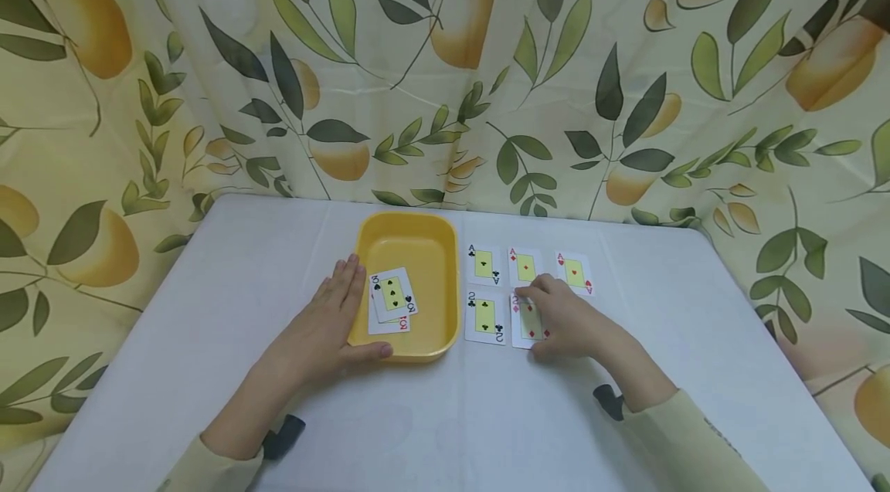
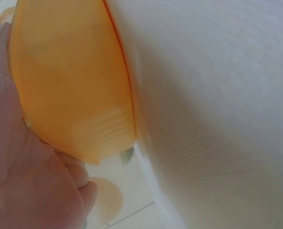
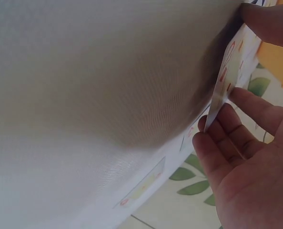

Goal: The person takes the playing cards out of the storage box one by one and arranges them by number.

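Observation:
My left hand (image 1: 327,322) rests along the left rim of a yellow plastic tray (image 1: 445,283), fingers straight and thumb over the near edge. In the left wrist view the palm lies beside the tray's outer wall (image 2: 75,81). Inside the tray, a three of spades (image 1: 392,293) partly covers a red-marked card (image 1: 389,326). My right hand (image 1: 566,318) holds a diamond playing card (image 1: 526,326) between thumb and fingers. The right wrist view shows this card (image 3: 226,78) tilted, its edge at the fingertips. The hand hides its right side in the head view.
Right of the tray lie an ace of clubs (image 1: 483,266), ace of diamonds (image 1: 524,266) and ace of hearts (image 1: 575,273) in a row. A two of clubs (image 1: 484,316) lies below the first. A fruit-patterned curtain (image 1: 445,90) hangs behind the white table (image 1: 417,430).

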The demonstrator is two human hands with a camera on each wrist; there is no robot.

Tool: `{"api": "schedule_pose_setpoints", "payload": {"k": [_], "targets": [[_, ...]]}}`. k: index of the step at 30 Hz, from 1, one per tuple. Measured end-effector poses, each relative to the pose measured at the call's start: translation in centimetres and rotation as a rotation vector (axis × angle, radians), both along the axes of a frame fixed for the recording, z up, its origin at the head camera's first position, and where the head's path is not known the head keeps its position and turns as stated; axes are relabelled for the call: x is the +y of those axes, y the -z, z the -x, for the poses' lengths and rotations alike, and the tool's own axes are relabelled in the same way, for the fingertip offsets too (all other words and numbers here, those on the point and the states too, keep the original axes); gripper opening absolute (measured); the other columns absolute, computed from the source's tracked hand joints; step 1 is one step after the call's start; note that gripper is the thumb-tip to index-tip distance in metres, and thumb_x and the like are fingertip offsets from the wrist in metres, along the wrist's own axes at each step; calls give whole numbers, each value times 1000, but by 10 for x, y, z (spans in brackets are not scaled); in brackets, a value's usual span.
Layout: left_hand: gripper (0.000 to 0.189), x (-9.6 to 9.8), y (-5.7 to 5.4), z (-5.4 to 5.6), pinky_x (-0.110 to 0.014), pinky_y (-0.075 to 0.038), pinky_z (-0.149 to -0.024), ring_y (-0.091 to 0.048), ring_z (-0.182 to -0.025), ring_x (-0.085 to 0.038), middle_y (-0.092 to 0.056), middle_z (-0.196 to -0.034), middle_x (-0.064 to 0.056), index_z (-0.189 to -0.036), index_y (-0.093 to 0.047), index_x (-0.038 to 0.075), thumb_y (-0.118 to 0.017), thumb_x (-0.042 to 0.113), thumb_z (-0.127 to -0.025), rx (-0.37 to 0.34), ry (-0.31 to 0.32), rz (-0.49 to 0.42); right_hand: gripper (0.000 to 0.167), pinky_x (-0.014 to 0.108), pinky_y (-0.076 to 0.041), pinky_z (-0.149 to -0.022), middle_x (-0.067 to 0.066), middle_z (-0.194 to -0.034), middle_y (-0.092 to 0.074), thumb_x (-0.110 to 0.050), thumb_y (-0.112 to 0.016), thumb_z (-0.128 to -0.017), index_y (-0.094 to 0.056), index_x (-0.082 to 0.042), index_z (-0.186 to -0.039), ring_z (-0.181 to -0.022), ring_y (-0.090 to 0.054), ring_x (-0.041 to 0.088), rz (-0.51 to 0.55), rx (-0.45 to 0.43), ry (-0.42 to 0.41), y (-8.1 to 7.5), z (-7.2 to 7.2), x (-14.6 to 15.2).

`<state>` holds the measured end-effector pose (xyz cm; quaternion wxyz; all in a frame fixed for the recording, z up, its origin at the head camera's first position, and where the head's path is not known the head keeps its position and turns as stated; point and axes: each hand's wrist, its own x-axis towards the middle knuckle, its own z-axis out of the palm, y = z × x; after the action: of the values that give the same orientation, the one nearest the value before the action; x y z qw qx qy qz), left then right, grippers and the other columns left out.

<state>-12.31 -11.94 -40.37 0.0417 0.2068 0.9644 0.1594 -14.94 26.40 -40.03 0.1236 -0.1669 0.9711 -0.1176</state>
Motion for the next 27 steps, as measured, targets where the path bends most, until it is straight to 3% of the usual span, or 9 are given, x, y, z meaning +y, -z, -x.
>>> {"api": "schedule_pose_setpoints", "payload": {"k": [19, 27], "targets": [[125, 0, 0, 0, -46, -13, -125, 6, -155, -25, 7, -168, -9, -160, -3, 4, -57, 82, -78, -3, -3, -4, 86, 43, -51, -95, 10, -140, -47, -23, -88, -66, -53, -16, -144, -121, -45, 28, -9, -14, 21, 1, 1, -1], [125, -1, 0, 0, -47, -13, -125, 7, -155, -25, 7, -168, -9, -160, -4, 4, -56, 82, -78, 1, 0, -3, 87, 45, -53, -97, 9, -140, -47, -26, -87, -69, -50, -15, -147, -122, -47, 28, 26, 21, -16, -12, 3, -9]]}}
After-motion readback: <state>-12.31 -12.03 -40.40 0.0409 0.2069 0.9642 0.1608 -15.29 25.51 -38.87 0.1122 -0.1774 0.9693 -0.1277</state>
